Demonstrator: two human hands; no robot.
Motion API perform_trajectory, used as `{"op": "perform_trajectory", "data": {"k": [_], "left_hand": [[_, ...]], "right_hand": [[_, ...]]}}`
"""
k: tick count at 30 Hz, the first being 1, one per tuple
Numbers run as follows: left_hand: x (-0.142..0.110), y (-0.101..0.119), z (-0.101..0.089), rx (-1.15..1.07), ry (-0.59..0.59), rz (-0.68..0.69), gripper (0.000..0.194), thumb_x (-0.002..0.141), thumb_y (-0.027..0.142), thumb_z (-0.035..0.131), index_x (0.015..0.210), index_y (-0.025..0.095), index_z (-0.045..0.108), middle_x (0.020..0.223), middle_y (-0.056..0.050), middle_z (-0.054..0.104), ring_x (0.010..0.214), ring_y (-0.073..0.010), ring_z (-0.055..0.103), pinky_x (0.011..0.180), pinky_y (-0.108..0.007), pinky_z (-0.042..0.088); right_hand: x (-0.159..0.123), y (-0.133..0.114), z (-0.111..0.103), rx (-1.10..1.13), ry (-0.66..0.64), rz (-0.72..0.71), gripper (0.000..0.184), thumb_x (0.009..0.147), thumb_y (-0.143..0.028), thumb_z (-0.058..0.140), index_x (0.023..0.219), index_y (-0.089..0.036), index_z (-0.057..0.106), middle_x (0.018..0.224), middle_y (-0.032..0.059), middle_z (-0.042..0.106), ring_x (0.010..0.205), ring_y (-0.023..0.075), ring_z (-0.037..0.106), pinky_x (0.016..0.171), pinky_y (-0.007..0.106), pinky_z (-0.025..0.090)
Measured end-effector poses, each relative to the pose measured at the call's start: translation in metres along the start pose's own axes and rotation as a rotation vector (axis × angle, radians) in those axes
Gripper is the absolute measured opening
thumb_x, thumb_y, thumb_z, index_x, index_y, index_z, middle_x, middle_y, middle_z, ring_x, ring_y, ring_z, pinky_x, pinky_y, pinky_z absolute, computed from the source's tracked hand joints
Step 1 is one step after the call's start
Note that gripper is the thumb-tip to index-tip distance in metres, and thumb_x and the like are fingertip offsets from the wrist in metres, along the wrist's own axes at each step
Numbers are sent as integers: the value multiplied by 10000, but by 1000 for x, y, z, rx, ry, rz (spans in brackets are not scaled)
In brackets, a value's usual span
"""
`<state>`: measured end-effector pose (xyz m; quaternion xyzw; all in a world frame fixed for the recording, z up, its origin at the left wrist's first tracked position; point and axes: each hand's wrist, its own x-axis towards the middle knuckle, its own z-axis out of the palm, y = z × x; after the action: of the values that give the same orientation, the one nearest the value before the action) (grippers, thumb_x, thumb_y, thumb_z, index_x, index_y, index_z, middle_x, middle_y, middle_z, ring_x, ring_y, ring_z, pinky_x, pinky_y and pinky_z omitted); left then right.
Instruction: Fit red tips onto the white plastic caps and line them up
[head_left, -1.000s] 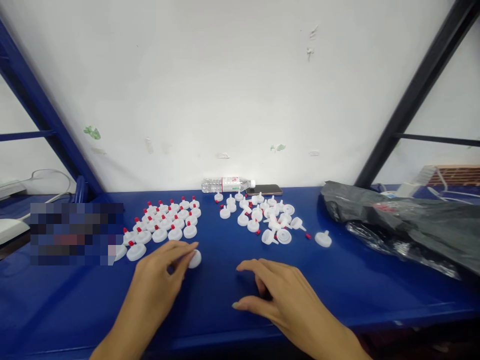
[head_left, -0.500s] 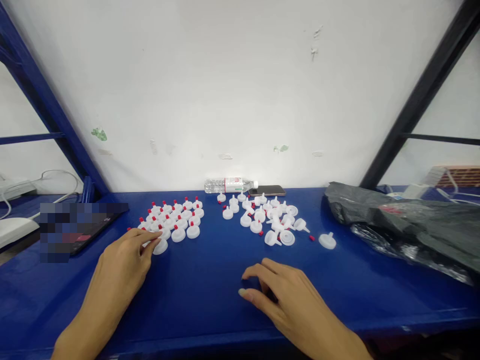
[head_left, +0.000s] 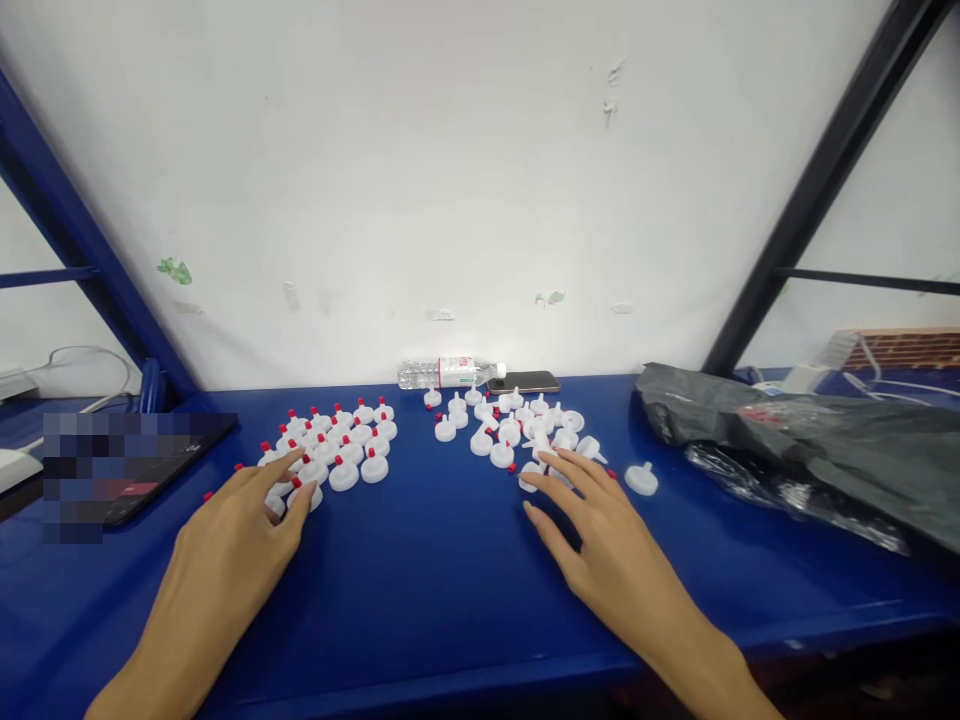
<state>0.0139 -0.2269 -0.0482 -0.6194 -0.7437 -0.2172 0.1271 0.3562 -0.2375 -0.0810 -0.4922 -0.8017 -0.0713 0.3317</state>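
White plastic spout caps with red tips (head_left: 375, 467) stand upright in rows on the left of the blue table (head_left: 420, 600). At the front of these rows is my left hand (head_left: 232, 530), its thumb and fingers apart around one red-tipped spout cap (head_left: 312, 495). That cap rests on the table, partly covered by the thumb. My right hand (head_left: 604, 530) is open, its fingertips over the near edge of a loose pile of white spout caps without tips (head_left: 502, 455). Small red tips (head_left: 512, 468) lie scattered among the pile. Whether the right fingers touch a cap I cannot tell.
A clear water bottle (head_left: 454, 373) lies by the wall, beside a phone (head_left: 529, 382). One white spout cap (head_left: 641, 479) sits apart at the right, near a grey plastic bag (head_left: 750, 440). A dark flat device (head_left: 187, 455), partly pixelated, lies at the left.
My left hand carried a cap leftward to the front of the rows, and its fingers have now parted from it. My right hand has moved forward and right to the loose pile.
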Motion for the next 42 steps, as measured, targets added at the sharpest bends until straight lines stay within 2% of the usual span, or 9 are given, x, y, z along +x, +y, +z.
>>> {"op": "perform_trajectory", "data": {"k": [4,7,11,15,20,29,35,39,42], "left_hand": [[-12,17,-7,-49,154,31,402,980,440,435,1192,203,681,1070,-70,689,666,-189,624,611,-320,434],[-22,43,-9,-169,188,201,319,993,381,444,1136,232,687,1035,-31,683,632,-152,594,635,-308,445],[-26,91,-3,-237,-26,509,288,1004,262,428,1138,245,682,1008,-25,691,735,-159,675,674,-281,491],[-10,139,4,-49,-313,738,318,1018,185,373,1143,235,661,960,-43,685,745,-211,697,577,-290,473],[14,172,22,-10,-390,805,295,1029,229,396,1196,203,637,1022,-83,702,821,-264,712,630,-334,498],[18,168,44,-127,-411,745,225,1019,264,451,1058,221,669,1015,-44,695,872,-208,694,686,-293,471],[5,151,28,-249,-418,625,183,948,162,487,988,214,658,1004,-50,666,917,-202,669,753,-303,466],[-18,132,16,-260,-446,495,179,915,103,471,893,197,622,917,-42,639,796,-189,652,736,-316,464],[-37,117,18,-286,-417,440,205,933,98,450,901,199,625,914,-37,638,751,-179,652,717,-311,478]], "right_hand": [[-1,3,3,56,-13,-35,230,979,-171,603,1184,-247,676,1260,52,697,1276,276,551,1108,503,423],[0,-4,-1,156,-53,-65,152,957,-152,643,1063,-258,669,1184,22,708,1163,245,606,1087,488,422],[-1,-13,-13,293,-149,-100,91,976,-175,628,1011,-257,645,1111,16,697,1085,215,614,1029,428,455],[-5,-18,-24,470,-180,-106,308,972,-199,632,1260,-295,578,1177,26,653,1097,187,603,982,345,495],[-8,-19,-27,496,-213,-93,441,971,-205,620,1386,-322,526,1204,25,623,1097,168,609,977,308,507],[-6,-21,-27,430,-370,-52,485,943,-218,621,1414,-307,548,1235,39,611,1146,207,589,1055,384,487],[-6,-23,-27,393,-369,-25,254,953,-255,642,1201,-295,674,1149,15,642,1083,201,611,994,347,513],[-5,-22,-26,404,-314,-60,117,966,-251,645,1074,-275,683,1107,13,665,1015,191,622,954,340,508],[-4,-22,-22,426,-264,-67,107,976,-220,629,1062,-274,664,1104,0,686,1014,182,625,978,342,477]]}}
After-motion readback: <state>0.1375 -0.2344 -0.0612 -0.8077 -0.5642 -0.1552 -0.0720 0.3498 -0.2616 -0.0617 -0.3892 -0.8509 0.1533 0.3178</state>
